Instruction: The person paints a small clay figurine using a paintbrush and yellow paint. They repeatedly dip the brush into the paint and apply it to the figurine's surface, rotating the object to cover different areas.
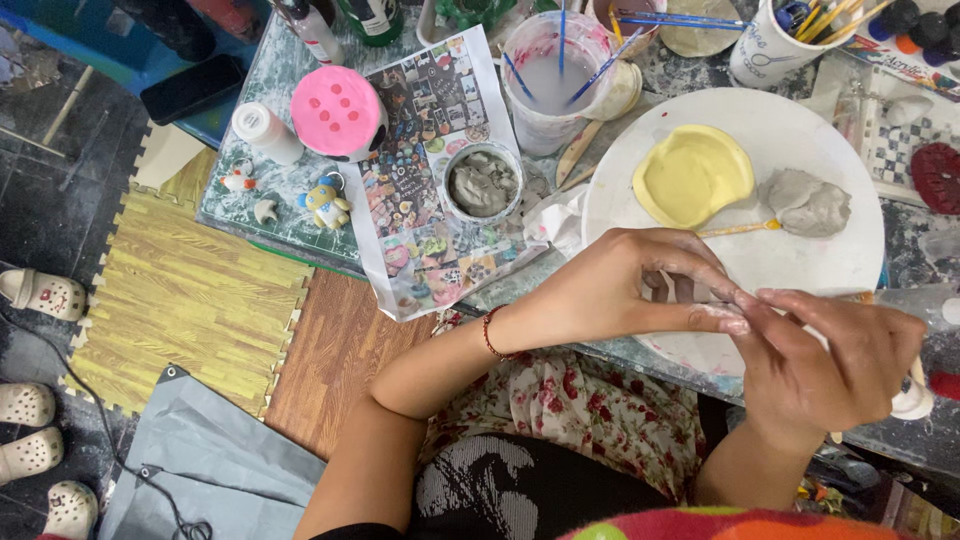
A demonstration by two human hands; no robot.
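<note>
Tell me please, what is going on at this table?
A person's left hand and right hand meet over the near edge of a round white board, pinching a small piece of grey clay between the fingertips. On the board lie a yellow clay dish and a grey clay lump.

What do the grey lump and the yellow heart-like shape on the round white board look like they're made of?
Grey lump: likely wet clay, matte, dented, smeared.
Yellow shape: looks like soft clay or dough, smooth, matte, with a raised rim; could be a mould.
Round board: white, chalky, possibly plaster.
</note>
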